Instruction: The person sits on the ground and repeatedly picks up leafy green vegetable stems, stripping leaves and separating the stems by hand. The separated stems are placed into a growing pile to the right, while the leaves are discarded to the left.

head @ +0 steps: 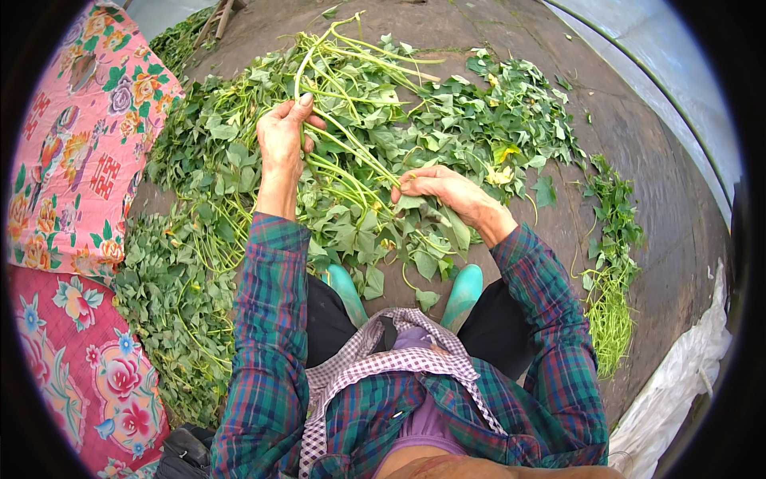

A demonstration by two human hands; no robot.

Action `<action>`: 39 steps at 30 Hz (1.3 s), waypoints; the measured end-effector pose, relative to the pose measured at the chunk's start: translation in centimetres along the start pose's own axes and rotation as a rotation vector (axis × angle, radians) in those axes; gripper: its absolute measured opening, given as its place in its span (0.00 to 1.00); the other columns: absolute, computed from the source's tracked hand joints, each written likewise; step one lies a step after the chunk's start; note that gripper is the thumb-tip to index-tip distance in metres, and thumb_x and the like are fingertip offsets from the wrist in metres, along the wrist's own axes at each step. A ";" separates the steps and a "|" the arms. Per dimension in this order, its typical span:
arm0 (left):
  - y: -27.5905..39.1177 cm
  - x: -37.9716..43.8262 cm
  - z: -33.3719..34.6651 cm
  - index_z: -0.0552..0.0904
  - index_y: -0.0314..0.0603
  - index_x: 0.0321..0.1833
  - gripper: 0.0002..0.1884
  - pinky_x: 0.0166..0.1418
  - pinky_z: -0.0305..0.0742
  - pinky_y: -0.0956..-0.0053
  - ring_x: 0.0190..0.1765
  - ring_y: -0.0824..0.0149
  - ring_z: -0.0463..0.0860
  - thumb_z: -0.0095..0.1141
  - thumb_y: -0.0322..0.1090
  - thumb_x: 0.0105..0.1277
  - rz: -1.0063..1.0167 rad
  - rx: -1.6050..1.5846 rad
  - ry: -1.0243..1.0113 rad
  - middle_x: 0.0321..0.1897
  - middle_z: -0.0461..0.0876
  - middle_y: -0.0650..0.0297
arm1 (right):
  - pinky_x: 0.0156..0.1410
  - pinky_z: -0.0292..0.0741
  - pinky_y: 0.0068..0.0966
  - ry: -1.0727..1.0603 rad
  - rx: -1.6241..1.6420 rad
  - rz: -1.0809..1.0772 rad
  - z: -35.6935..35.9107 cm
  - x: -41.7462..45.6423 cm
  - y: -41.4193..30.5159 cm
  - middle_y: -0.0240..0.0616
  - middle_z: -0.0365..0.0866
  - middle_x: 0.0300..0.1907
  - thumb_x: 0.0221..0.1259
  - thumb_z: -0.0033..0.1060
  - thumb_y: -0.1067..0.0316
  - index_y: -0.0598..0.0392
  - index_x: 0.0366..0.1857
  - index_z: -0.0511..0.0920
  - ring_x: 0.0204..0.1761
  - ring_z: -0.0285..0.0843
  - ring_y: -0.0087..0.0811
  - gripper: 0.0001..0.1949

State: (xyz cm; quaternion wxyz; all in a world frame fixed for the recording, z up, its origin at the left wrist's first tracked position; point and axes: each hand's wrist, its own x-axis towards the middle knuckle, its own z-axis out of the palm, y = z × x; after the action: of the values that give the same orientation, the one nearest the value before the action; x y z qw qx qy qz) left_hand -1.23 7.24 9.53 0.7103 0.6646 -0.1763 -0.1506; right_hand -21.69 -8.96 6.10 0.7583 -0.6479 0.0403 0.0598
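Observation:
My left hand [282,141] grips a long, pale green vine stem [306,66], which bends over at its top above the thumb. From that grip several thin leaf stalks [353,142] slant down to my right hand [446,190]. Thumb and fingers of the right hand pinch these stalks near their leafy end. Broad green leaves [458,230], like those of sweet potato, hang beneath the right hand. Under both hands lies a wide heap of cut leafy vines [251,81], and it hides part of the ground.
Another leafy spread [514,114] reaches right across the dark ground sheet [664,197]. A bundle of bare stalks [609,326] lies farther right, near crumpled white plastic [676,371]. Flowered pink cloth [78,197] borders the left. Teal boots [464,293] flank the heap's near edge.

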 end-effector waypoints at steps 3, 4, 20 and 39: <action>0.0 -0.1 0.3 0.82 0.32 0.36 0.14 0.15 0.58 0.82 0.13 0.76 0.66 0.62 0.40 0.64 0.014 0.023 0.009 0.20 0.81 0.59 | 0.46 0.74 0.19 0.005 0.017 0.076 0.1 0.2 0.1 0.34 0.82 0.37 0.59 0.53 0.64 0.59 0.39 0.81 0.38 0.78 0.22 0.12; -0.1 -0.1 0.3 0.82 0.32 0.36 0.14 0.15 0.58 0.82 0.13 0.76 0.66 0.62 0.40 0.64 0.008 0.021 -0.003 0.20 0.81 0.59 | 0.46 0.74 0.19 0.027 0.030 0.090 0.0 0.1 0.2 0.34 0.81 0.37 0.58 0.52 0.65 0.59 0.39 0.81 0.38 0.78 0.22 0.12; -0.1 0.0 0.7 0.81 0.33 0.35 0.12 0.15 0.57 0.82 0.13 0.77 0.65 0.62 0.38 0.65 0.015 -0.047 -0.003 0.18 0.80 0.61 | 0.32 0.63 0.22 0.229 -0.619 0.043 -0.1 -0.5 0.2 0.29 0.69 0.18 0.54 0.48 0.65 0.52 0.35 0.83 0.23 0.64 0.20 0.12; -0.3 -1.2 1.3 0.75 0.31 0.60 0.30 0.41 0.79 0.73 0.42 0.62 0.84 0.65 0.43 0.60 0.025 -0.079 -0.207 0.48 0.82 0.52 | 0.53 0.71 0.20 0.155 -0.192 0.130 2.8 2.0 2.0 0.34 0.83 0.41 0.58 0.63 0.51 0.65 0.49 0.79 0.43 0.76 0.21 0.25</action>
State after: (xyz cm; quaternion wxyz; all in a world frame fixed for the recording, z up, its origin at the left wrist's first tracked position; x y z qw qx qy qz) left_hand -2.90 6.61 9.26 0.7159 0.6147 -0.2507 -0.2164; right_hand -20.01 -5.85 4.33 0.6820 -0.7161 0.1349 0.0621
